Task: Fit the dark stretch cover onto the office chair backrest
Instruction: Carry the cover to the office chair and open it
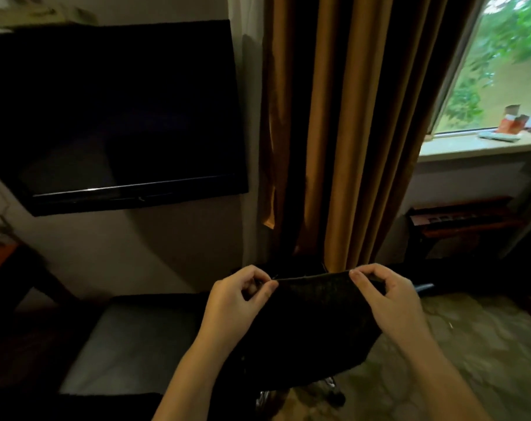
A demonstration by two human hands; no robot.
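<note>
Single view: head-worn, wide-angle, facing forward and down. Left grip (240, 294) and right grip (388, 296) sit close, lower centre, cover (312, 317) between them. Beyond the grips, curtain (334, 132); up-left of them, television (112, 117); up-right, window (501, 71). Straight lines bow near frame edges.

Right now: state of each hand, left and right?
Left hand: closed, pinching the top edge of the dark cover.
Right hand: closed, pinching the same edge further right.
</note>
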